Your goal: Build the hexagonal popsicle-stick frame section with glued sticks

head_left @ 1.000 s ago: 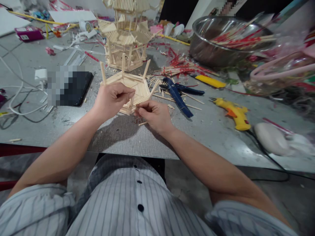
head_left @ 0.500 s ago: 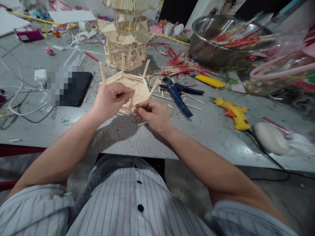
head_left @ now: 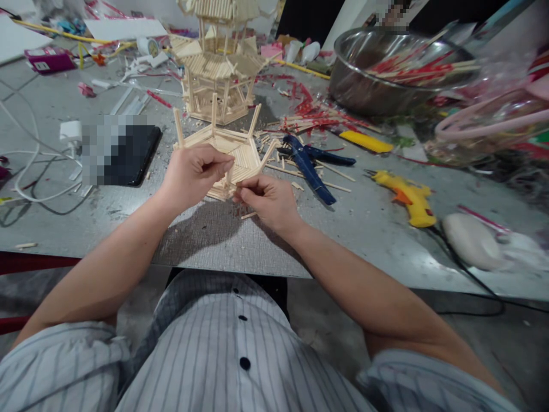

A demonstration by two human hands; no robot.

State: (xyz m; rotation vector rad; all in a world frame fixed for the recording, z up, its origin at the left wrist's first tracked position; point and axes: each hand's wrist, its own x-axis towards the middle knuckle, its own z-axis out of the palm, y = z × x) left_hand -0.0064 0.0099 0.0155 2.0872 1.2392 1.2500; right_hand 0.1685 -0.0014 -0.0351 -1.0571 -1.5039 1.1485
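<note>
Item, frame centre on grey table (head_left: 206, 240): hexagonal stick platform (head_left: 234, 151), posts upright; left hand (head_left: 193, 171) grip pinched on its near edge, right hand (head_left: 268, 197) grip pinching a small stick (head_left: 238, 183) against it. Step judged: fitting a piece; next calls for steady alignment. Blue pliers (head_left: 309, 166) right of it

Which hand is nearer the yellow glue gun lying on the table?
Right. The right hand pinches at the near edge of the small stick frame, with the yellow glue gun off to its right, apart from it. The left hand grips the frame's other side, farther away.
</note>
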